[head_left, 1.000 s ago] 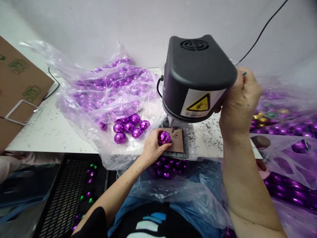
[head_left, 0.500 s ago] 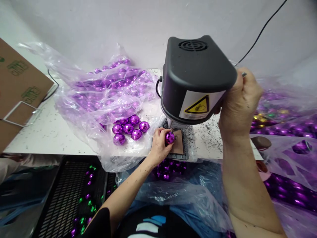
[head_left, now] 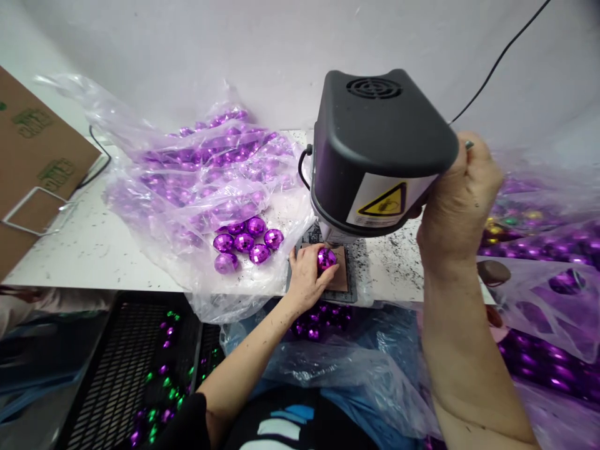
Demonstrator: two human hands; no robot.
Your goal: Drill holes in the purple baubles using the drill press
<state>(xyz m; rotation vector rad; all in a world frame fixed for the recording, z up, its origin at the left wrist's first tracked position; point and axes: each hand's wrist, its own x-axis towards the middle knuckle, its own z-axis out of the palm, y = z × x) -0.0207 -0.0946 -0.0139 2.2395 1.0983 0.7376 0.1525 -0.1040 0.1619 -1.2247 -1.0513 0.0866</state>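
Observation:
My left hand (head_left: 305,274) has its fingers and thumb around a shiny purple faceted ball (head_left: 327,258). The ball sits over a brown square pad (head_left: 342,280) beneath a black bench machine, which looks like a small drill press (head_left: 382,134). Its housing hides most of the tool above the ball. At the machine's right side my right hand (head_left: 466,187) is closed around a handle, mostly hidden by the fingers; a small tip pokes out at the top. Several loose purple balls (head_left: 244,242) lie left of my left hand.
A clear plastic bag (head_left: 187,181) full of purple balls covers the table's left side. Dark shavings (head_left: 391,262) litter the white tabletop. A cardboard box (head_left: 37,162) stands far left, a black crate (head_left: 122,375) below. More bagged balls (head_left: 553,369) are on the right.
My left thumb has straightened and the ball sits slightly further right over the pad. The machine and my right hand appear shifted slightly right and down in view.

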